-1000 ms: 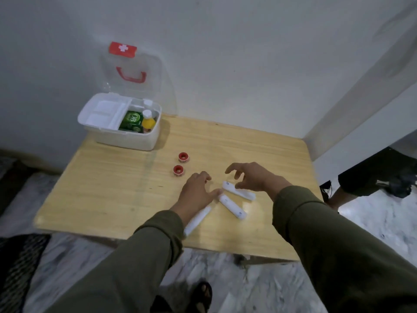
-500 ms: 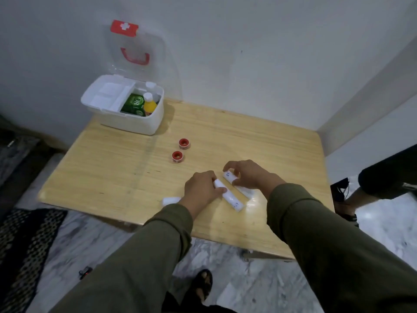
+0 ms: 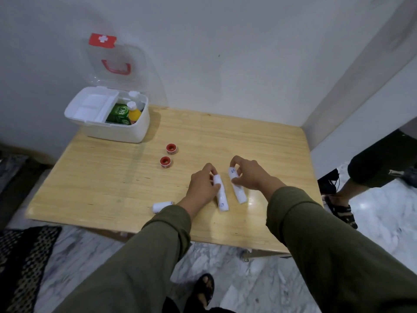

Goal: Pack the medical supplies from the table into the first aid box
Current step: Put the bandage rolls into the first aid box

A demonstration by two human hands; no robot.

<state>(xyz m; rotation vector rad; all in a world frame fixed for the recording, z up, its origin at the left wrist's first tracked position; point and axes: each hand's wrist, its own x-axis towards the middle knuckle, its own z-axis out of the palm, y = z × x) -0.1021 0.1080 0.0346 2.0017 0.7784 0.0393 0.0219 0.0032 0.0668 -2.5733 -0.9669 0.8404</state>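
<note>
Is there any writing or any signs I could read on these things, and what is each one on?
White cross on a red tag, no words: clear open lid of the white first aid box.
"OB": green packet in the box; the rest is blurred.
Small blue marks on the white rolls in left hand and right hand: unreadable.

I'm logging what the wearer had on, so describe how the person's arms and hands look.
Both arms are covered to the wrist by long, loose olive-green sleeves, plain and unmarked. The left hand and right hand are bare: no gloves, rings, watch or bands visible.
</note>
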